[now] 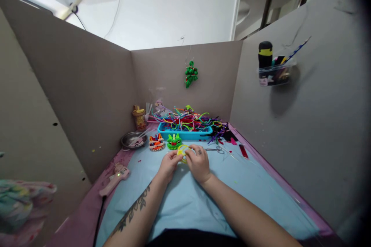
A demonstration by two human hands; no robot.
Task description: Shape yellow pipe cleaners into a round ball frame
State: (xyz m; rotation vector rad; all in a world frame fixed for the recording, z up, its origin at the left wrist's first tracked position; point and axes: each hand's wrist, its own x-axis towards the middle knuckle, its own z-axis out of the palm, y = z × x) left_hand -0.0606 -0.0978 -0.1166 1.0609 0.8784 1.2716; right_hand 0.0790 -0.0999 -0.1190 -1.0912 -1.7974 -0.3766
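Between my two hands, above the blue table cover, is a piece of yellow pipe cleaner (182,149) bent into loops. My left hand (170,162) pinches its left side between thumb and fingers. From the right, my right hand (198,162) has its fingers closed on the same yellow piece. Just beyond my hands stand a green pipe-cleaner animal head (174,142) and an orange one (156,142). Close to my right fingers lies a pair of scissors (218,149). The fingers partly cover the yellow piece, so its full shape is hidden.
A blue tray (185,135) heaped with coloured pipe cleaners stands at the back. To its left are a metal bowl (133,140) and a yellow-brown cup (139,118). A pink glue gun (114,181) with a cord lies left. Grey partitions (185,55) enclose the table on three sides.
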